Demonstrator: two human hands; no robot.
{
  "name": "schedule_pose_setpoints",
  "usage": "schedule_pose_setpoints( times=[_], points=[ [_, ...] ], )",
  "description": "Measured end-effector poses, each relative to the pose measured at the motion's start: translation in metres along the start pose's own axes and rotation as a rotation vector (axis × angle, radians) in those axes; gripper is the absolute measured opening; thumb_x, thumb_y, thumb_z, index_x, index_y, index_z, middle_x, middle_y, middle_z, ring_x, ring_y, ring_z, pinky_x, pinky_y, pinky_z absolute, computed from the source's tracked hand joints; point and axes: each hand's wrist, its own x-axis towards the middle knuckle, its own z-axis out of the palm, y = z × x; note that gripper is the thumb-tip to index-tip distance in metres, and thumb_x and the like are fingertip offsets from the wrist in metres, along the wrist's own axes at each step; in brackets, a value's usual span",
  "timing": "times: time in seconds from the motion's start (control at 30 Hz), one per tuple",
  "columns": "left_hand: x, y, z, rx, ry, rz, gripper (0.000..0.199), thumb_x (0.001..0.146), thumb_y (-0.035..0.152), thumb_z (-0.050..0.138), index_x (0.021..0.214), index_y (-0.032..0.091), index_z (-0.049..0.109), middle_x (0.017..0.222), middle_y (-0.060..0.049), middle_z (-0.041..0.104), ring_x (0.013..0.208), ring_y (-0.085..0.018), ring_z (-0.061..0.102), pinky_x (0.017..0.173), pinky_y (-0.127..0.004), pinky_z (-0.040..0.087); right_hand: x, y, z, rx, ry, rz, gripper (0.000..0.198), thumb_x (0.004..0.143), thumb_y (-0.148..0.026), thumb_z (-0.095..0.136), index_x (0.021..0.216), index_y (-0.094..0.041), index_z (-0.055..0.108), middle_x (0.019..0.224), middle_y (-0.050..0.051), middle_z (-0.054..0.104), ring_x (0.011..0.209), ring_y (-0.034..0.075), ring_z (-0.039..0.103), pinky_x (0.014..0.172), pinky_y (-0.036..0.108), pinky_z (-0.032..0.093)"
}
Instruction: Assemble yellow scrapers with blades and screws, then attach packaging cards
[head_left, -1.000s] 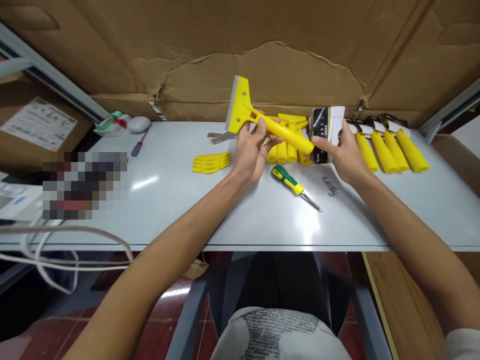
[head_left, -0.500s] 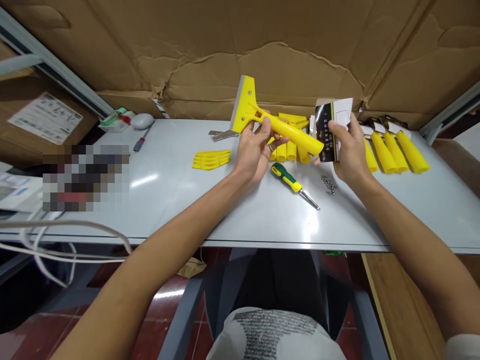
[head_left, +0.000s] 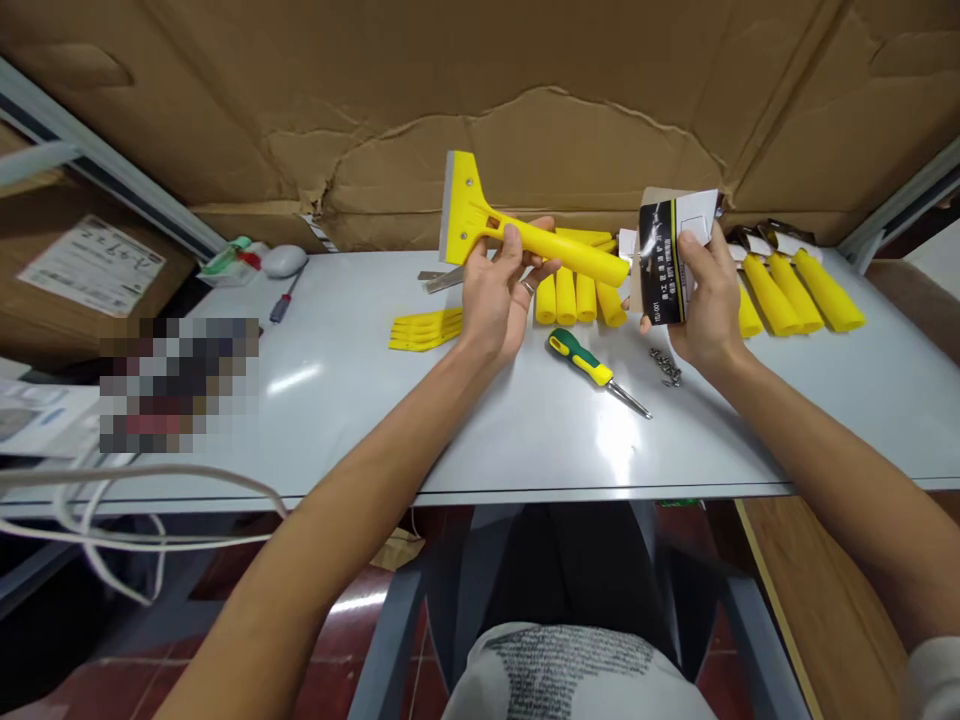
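Observation:
My left hand is closed around a yellow scraper near its neck, with the blade edge facing left and the hollow handle end pointing right. A black and white cardboard sleeve with printed text is gripped in my right hand, just beyond the handle end and apart from it. Under the hands, a green and yellow screwdriver lies on the table, with a small pile of screws to its right. Several yellow handles lie behind the scraper. Flat yellow pieces and metal blades lie left of my left hand.
Several yellow scrapers with sleeves lie in a row at the right of the grey table. At the left are a white mouse-shaped object, a small screwdriver, a blurred patch and white cables. Cardboard stands behind.
The scraper has shifted left and turned slightly in my left hand, so its handle end is a bit farther from the sleeve. The sleeve now faces the camera more fully. The view has shifted slightly.

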Motion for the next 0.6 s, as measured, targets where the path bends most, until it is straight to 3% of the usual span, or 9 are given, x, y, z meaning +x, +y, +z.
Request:
schedule_pose_setpoints(
  times=[0.2,0.37,0.6],
  points=[
    [-0.0013,-0.0004,0.0014,-0.004,-0.029,0.014,0.007,0.112,0.022,0.069,0.116,0.025,0.063,0.114,-0.005,0.084,0.076,-0.009,0.068,0.09,-0.022,0.067,0.0031,0.0036,-0.0022,0.005,0.056,-0.022,0.039,0.091,-0.053,0.078,0.117,-0.033,0.058,0.116,0.004,0.071,0.095,0.024,0.078,0.058,0.037,0.066],
    [-0.0049,-0.0029,0.0016,0.042,-0.067,0.035,0.012,0.11,0.027,0.075,0.117,0.026,0.066,0.113,-0.005,0.084,0.078,-0.011,0.067,0.097,-0.027,0.067,0.0022,0.0061,-0.0005,0.02,0.018,0.063,0.045,0.087,-0.058,0.08,0.118,-0.031,0.062,0.112,0.006,0.07,0.083,0.022,0.074,0.044,0.031,0.055],
    [-0.0074,0.0,0.0026,0.144,-0.078,0.083,0.025,0.105,0.036,0.083,0.123,0.029,0.067,0.121,-0.005,0.083,0.093,-0.014,0.075,0.101,-0.031,0.07,0.0015,-0.0009,-0.0003,0.082,-0.051,0.111,0.034,0.09,-0.053,0.076,0.111,-0.031,0.063,0.104,0.006,0.072,0.071,0.019,0.067,0.033,0.028,0.041]
  ],
)
